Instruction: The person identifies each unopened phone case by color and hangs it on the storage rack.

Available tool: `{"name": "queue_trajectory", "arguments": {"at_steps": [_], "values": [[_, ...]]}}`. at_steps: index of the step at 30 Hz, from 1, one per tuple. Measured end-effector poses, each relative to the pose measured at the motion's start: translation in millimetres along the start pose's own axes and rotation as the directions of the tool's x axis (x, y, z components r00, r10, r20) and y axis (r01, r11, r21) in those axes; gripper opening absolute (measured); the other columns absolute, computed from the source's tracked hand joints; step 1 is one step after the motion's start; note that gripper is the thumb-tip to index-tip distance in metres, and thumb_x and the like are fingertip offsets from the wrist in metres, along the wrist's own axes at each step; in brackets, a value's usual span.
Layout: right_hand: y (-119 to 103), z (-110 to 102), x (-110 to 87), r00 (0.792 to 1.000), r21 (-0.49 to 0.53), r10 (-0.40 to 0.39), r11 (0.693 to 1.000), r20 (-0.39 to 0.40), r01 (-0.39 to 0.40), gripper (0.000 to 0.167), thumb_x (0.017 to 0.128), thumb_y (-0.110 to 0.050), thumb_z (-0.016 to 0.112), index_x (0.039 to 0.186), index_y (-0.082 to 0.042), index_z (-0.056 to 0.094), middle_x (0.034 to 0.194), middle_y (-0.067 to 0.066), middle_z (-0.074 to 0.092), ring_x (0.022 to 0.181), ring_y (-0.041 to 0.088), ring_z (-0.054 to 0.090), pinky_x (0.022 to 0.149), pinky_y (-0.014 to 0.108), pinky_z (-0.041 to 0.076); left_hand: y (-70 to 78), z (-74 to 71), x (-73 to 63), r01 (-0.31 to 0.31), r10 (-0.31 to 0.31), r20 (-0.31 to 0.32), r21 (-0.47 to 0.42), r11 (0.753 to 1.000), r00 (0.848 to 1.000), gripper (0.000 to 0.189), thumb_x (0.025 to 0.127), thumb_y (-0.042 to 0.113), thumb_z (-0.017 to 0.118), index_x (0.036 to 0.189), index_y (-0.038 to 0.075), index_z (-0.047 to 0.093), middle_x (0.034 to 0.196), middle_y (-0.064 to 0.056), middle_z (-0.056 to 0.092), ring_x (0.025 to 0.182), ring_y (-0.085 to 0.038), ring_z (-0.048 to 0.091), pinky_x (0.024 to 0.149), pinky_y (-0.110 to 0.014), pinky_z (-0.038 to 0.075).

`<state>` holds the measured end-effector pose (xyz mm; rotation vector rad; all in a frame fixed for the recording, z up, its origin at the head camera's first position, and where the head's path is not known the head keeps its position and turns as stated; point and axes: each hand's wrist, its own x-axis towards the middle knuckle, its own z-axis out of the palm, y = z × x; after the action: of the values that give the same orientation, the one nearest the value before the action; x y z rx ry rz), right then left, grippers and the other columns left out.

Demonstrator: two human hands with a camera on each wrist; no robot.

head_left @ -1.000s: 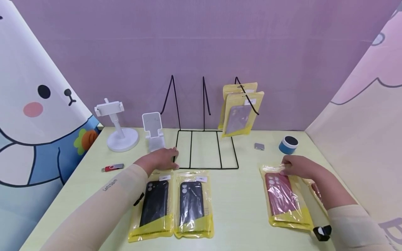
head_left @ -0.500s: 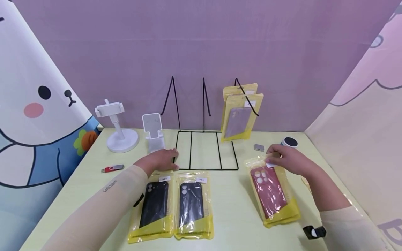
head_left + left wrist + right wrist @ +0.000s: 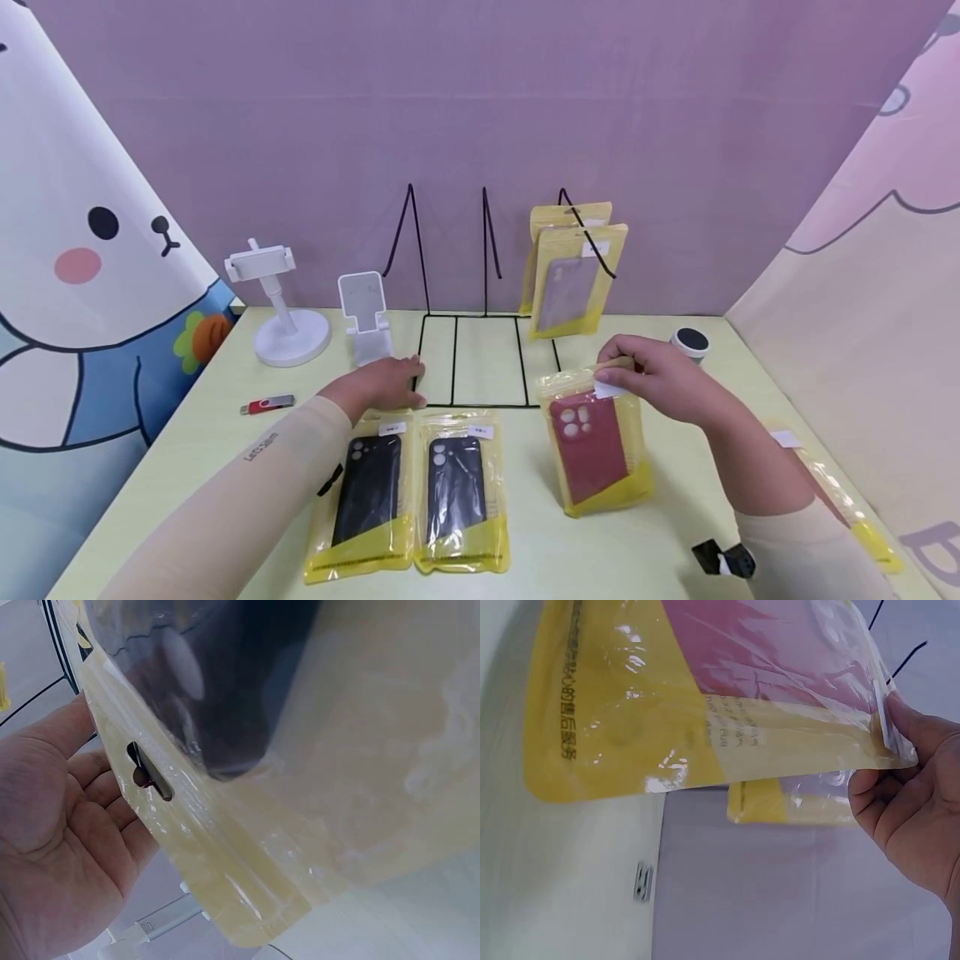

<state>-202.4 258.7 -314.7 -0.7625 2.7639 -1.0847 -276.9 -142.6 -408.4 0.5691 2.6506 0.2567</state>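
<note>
My right hand [image 3: 663,379] pinches the top edge of a clear-and-yellow bag holding a red phone case [image 3: 588,446], raised over the table with its lower end hanging down. In the right wrist view the bag [image 3: 630,720] spreads out from the thumb and curled fingers. My left hand [image 3: 382,383] holds the front left corner of a black wire display rack [image 3: 453,358], fingers and thumb at the side rail. Two bagged black phone cases [image 3: 367,487] [image 3: 456,487] lie side by side before the rack. Bagged purple phone cases [image 3: 566,292] hang on its right hook.
Another yellow bag [image 3: 862,512] lies partly under my right forearm. A white phone stand [image 3: 292,337], a smaller white stand [image 3: 365,317] and a red USB stick [image 3: 267,404] stand or lie at left. A round, dark-topped container [image 3: 690,342] sits at back right.
My right hand has lifted the bagged red phone case off the table and carried it left toward the rack, uncovering another bag. The left hand has stayed at the rack corner.
</note>
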Motion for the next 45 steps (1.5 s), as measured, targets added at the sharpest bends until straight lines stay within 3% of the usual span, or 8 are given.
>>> {"name": "queue_trajectory", "arguments": {"at_steps": [9, 19, 30, 38, 45], "values": [[-23, 9, 5.8, 0.998, 0.053, -0.065, 0.997, 0.015, 0.064, 0.009, 0.096, -0.025, 0.064, 0.095, -0.016, 0.062, 0.089, -0.001, 0.062, 0.084, 0.018, 0.058, 0.071, 0.027, 0.052, -1.4, 1.3, 0.6, -0.003, 0.003, -0.005, -0.004, 1.0, 1.0, 0.061, 0.095, 0.037, 0.063, 0.145, 0.007, 0.045, 0.161, -0.018, 0.023, 0.146, -0.038, 0.027, 0.119, -0.05, 0.028], [-40, 17, 21.4, 0.986, 0.029, -0.149, 0.988, -0.08, 0.151, 0.004, 0.095, -0.018, 0.065, 0.097, -0.021, 0.063, 0.089, -0.004, 0.061, 0.082, 0.015, 0.055, 0.069, 0.029, 0.05, -2.1, 0.9, 1.4, 0.01, -0.01, -0.002, -0.007, 1.0, 1.0, 0.07, 0.095, 0.039, 0.063, 0.152, 0.007, 0.035, 0.161, -0.017, 0.022, 0.148, -0.037, 0.023, 0.121, -0.049, 0.024], [-66, 27, 44.2, 0.959, 0.052, -0.108, 0.991, -0.261, 0.126, 0.012, 0.098, -0.024, 0.062, 0.102, -0.013, 0.062, 0.088, 0.003, 0.063, 0.076, 0.021, 0.054, 0.063, 0.03, 0.048, -2.4, 1.5, 2.4, 0.023, -0.023, 0.002, -0.003, 1.0, 1.0, 0.073, 0.095, 0.041, 0.063, 0.153, 0.008, 0.034, 0.162, -0.016, 0.02, 0.148, -0.036, 0.023, 0.121, -0.049, 0.023], [-84, 25, 64.8, 0.94, 0.064, -0.11, 0.988, -0.324, 0.138, 0.019, 0.097, -0.031, 0.062, 0.102, -0.013, 0.062, 0.09, 0.004, 0.061, 0.073, 0.021, 0.053, 0.061, 0.031, 0.048, -4.5, 2.5, 3.9, 0.005, -0.005, -0.004, 0.009, 1.0, 1.0, 0.071, 0.095, 0.04, 0.063, 0.152, 0.006, 0.036, 0.161, -0.019, 0.023, 0.147, -0.038, 0.025, 0.121, -0.05, 0.024], [-91, 22, 79.7, 0.937, 0.139, -0.076, 0.982, -0.341, 0.13, 0.023, 0.098, -0.033, 0.061, 0.103, -0.011, 0.06, 0.102, 0.004, 0.06, 0.086, 0.019, 0.057, 0.068, 0.032, 0.052, -5.1, 2.5, 4.8, 0.006, -0.006, -0.008, 0.013, 1.0, 1.0, 0.071, 0.095, 0.04, 0.063, 0.151, 0.006, 0.036, 0.161, -0.018, 0.023, 0.147, -0.037, 0.025, 0.121, -0.049, 0.024]]}}
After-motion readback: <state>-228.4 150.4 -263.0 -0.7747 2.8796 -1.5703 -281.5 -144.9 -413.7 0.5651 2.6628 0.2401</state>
